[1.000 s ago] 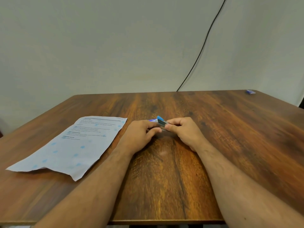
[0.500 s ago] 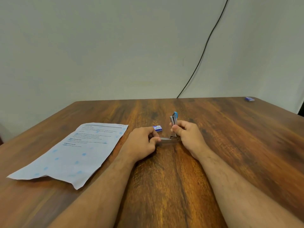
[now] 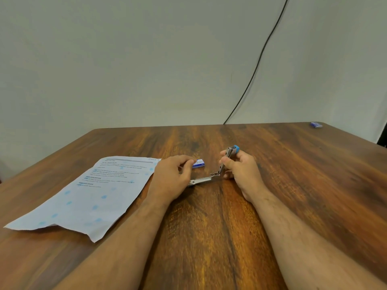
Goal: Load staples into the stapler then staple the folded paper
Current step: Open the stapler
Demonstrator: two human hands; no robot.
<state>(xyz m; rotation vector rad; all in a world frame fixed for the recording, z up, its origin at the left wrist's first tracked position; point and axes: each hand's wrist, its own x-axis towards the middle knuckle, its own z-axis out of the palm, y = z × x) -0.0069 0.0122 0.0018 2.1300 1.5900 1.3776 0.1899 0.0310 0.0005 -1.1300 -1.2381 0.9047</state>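
A small stapler stands swung open in the middle of the wooden table (image 3: 209, 237). Its metal base (image 3: 202, 181) lies flat, and its blue-capped top arm (image 3: 231, 152) points up. My right hand (image 3: 240, 170) grips that top arm between thumb and fingers. My left hand (image 3: 171, 176) sits left of the base with loosely curled fingers, the fingertips at the edge of a small blue staple box (image 3: 200, 163); it holds nothing that I can see. A printed sheet of paper (image 3: 94, 195) lies flat to the left.
A second small blue box (image 3: 316, 124) lies at the table's far right corner. A black cable (image 3: 257, 65) runs down the wall behind the table. The table's near edge is below my forearms.
My left hand has let go of the stapler base and moved its fingers toward the staple box. The right hand has tilted the top arm slightly right.
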